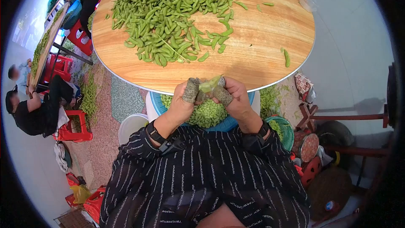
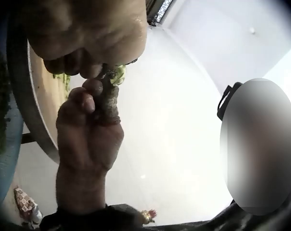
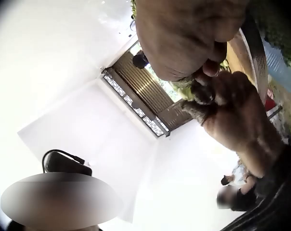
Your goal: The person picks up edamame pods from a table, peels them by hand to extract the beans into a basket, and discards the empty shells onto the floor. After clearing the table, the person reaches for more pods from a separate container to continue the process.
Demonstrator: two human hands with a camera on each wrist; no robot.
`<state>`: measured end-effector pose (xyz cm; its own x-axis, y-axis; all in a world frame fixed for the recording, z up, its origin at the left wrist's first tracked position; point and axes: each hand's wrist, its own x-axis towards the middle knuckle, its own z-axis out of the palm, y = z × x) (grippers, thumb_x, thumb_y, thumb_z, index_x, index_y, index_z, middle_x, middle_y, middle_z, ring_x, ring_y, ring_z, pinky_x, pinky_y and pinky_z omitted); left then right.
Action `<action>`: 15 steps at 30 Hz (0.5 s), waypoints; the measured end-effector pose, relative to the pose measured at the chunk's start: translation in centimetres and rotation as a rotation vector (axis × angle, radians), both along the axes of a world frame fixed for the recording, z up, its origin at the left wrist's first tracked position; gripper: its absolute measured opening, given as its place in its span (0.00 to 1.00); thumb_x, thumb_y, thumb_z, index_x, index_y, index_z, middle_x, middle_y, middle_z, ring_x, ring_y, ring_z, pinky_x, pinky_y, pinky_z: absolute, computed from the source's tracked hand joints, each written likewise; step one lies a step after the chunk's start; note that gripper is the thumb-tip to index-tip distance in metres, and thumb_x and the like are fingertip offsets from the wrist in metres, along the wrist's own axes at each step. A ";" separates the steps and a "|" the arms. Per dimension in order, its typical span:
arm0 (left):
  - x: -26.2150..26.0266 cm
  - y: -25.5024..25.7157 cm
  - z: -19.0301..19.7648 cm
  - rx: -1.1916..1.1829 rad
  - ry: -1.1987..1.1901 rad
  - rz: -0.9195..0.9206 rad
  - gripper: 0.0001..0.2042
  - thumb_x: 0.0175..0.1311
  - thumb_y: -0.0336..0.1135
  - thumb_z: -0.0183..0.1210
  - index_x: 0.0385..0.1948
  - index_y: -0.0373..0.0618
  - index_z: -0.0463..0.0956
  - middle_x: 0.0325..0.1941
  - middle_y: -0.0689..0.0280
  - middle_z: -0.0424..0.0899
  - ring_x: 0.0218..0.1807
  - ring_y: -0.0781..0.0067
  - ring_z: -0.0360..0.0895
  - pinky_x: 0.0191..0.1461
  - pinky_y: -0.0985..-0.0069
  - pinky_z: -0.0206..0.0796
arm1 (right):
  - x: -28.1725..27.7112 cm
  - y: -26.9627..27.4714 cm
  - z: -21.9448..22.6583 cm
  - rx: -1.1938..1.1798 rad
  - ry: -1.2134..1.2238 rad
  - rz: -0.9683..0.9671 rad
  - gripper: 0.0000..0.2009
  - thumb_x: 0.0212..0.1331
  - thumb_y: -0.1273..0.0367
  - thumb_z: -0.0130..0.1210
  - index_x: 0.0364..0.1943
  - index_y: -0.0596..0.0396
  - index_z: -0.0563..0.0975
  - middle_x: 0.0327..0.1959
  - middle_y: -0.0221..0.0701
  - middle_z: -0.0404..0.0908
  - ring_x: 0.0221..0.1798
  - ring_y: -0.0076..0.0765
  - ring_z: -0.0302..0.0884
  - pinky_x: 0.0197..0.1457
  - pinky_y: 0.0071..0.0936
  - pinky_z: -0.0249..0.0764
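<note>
Over the near edge of the table my left hand point(image 1: 180, 103) and right hand point(image 1: 238, 100) meet, thumbs wrapped in grey woven covers. Between them they pinch a pale green edamame pod point(image 1: 209, 85), one hand at each end. The left wrist view shows the pod point(image 2: 118, 75) partly behind the fingers. In the right wrist view it is a small green patch point(image 3: 185, 91) beside the thumb. Below the hands stands a blue basin point(image 1: 230, 123) filled with shelled green beans point(image 1: 209, 115). A large heap of whole pods point(image 1: 168, 12) covers the table's far left.
The round wood-grain table point(image 1: 261, 38) has a few stray pods point(image 1: 287, 58) at its right. A white bucket point(image 1: 131, 127) stands left of the basin, a green basket point(image 1: 283, 131) right. Red stools point(image 1: 76, 126) and other people point(image 1: 36, 112) are at the left.
</note>
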<state>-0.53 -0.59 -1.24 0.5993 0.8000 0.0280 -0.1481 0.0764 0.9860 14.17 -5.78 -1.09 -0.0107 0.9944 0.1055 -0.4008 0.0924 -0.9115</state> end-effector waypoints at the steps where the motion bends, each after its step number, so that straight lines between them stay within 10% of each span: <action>1: 0.0 0.0 -0.4 -0.192 -0.100 -0.010 0.20 0.62 0.48 0.40 0.31 0.36 0.69 0.18 0.73 0.67 0.20 0.81 0.63 0.25 0.84 0.57 | 0.0 0.0 -0.3 0.030 -0.054 -0.006 0.05 0.54 0.75 0.47 0.33 0.60 0.72 0.24 0.23 0.71 0.23 0.15 0.63 0.27 0.12 0.60; 5: -0.4 0.7 -0.5 -0.446 -0.132 -0.096 0.22 0.61 0.51 0.39 0.27 0.37 0.68 0.18 0.73 0.65 0.21 0.82 0.61 0.25 0.83 0.56 | 0.6 -0.2 -0.1 -0.068 -0.082 0.021 0.03 0.52 0.74 0.48 0.30 0.59 0.72 0.22 0.20 0.69 0.24 0.14 0.62 0.26 0.12 0.59; 10: 0.1 0.5 1.4 0.405 0.350 -0.008 0.11 0.58 0.38 0.50 0.31 0.38 0.65 0.21 0.72 0.64 0.24 0.83 0.60 0.27 0.82 0.57 | 0.5 -0.4 -0.8 -0.076 -0.362 0.000 0.02 0.46 0.77 0.48 0.26 0.59 0.70 0.18 0.23 0.68 0.22 0.18 0.62 0.25 0.16 0.59; 15: 0.2 0.8 0.7 0.304 0.103 -0.119 0.09 0.57 0.36 0.51 0.32 0.42 0.64 0.20 0.72 0.65 0.19 0.85 0.60 0.23 0.87 0.54 | 0.5 -0.7 1.1 0.109 -0.590 -0.021 0.05 0.43 0.78 0.47 0.26 0.60 0.70 0.17 0.30 0.68 0.21 0.22 0.62 0.26 0.20 0.61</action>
<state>-0.33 0.18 -0.51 0.6998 0.6888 0.1893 -0.0542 -0.2131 0.9755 14.63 -6.50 -0.03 -0.0795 0.9787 0.1894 0.1727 0.2006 -0.9643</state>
